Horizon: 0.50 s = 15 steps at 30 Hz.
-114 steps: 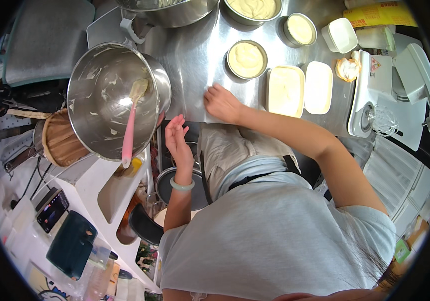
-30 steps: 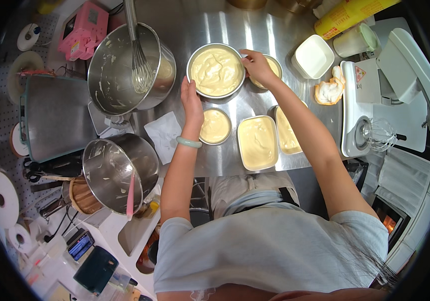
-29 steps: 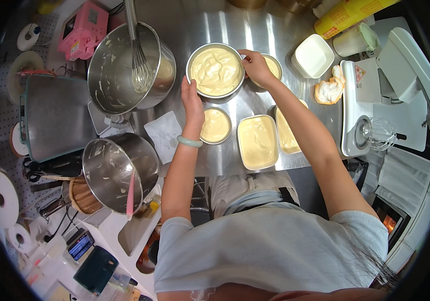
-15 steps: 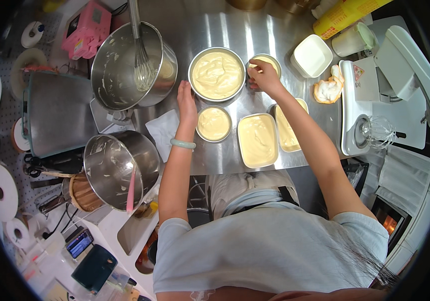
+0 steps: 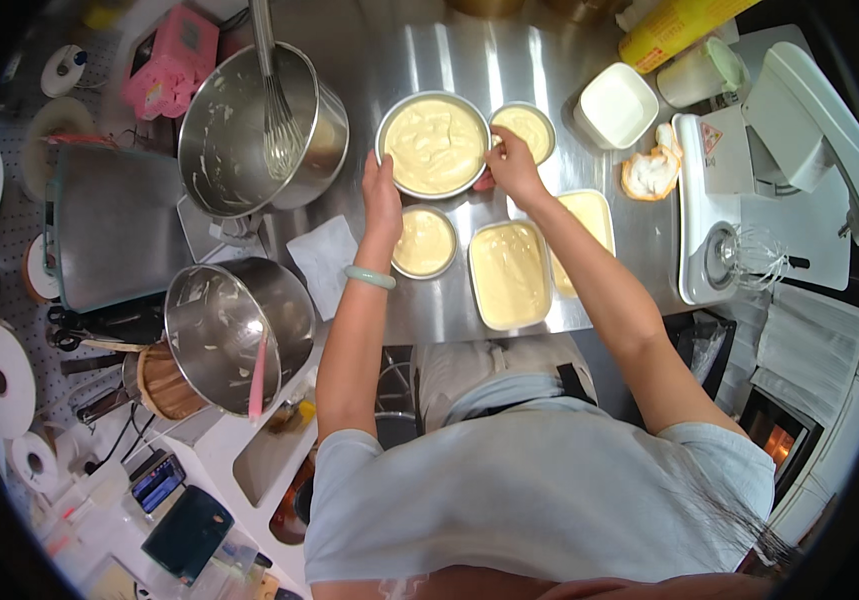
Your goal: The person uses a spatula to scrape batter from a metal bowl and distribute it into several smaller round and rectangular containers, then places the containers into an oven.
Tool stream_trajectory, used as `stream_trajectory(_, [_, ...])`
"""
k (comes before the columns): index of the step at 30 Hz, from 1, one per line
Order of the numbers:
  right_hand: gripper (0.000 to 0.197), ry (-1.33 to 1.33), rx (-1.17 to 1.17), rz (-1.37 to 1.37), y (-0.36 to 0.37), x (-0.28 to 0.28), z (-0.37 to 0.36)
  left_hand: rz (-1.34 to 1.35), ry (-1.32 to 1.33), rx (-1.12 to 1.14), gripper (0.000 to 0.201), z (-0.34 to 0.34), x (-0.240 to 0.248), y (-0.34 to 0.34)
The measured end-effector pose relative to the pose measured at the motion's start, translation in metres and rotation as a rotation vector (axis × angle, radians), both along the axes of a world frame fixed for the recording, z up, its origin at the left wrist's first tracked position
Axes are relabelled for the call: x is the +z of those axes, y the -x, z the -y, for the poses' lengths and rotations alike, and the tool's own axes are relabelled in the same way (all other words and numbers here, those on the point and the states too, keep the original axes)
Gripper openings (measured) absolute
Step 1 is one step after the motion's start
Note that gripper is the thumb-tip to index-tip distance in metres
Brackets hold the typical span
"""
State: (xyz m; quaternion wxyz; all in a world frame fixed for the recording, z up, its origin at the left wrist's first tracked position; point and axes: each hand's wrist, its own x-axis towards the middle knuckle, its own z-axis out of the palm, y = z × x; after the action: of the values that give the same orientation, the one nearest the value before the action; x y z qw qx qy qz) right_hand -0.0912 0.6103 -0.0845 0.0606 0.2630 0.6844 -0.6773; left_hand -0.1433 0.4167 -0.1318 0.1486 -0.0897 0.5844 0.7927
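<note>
My left hand point(image 5: 381, 202) rests against the left side of a large round cake pan point(image 5: 435, 196) filled with smooth pale-yellow batter point(image 5: 433, 142). Across from it, my right hand point(image 5: 515, 166) has its fingers curled at the pan's right rim. Between them the two hands grip the pan. Just behind my right hand is a small round pan point(image 5: 553, 136) of batter. Another small round pan point(image 5: 424, 277) sits by my left wrist. Nearer to me is a rectangular tin point(image 5: 509, 328) of batter; a second rectangular tin point(image 5: 611, 232) is partly covered by my right forearm.
At left stand two steel mixing bowls, one point(image 5: 333, 130) with a whisk point(image 5: 282, 140), the other point(image 5: 289, 300) with a pink spatula point(image 5: 259, 375). To the right are a white square container point(image 5: 617, 105), a white machine point(image 5: 691, 230) and a wire whisk attachment point(image 5: 755, 258).
My right hand has come from the small round pan to the large pan's right rim. My left hand has moved slightly up and right, onto the large pan's side.
</note>
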Motion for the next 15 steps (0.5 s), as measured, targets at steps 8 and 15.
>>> stream_trajectory(8, [0.052,-0.054,0.017,-0.055,-0.008,0.018,-0.023,-0.013,0.134,-0.06,0.06,0.011,0.041,0.002])
stream_trajectory(15, [0.053,0.059,0.037,0.016,0.008,-0.009,-0.015,0.0,0.062,-0.022,0.048,0.002,0.004,0.001])
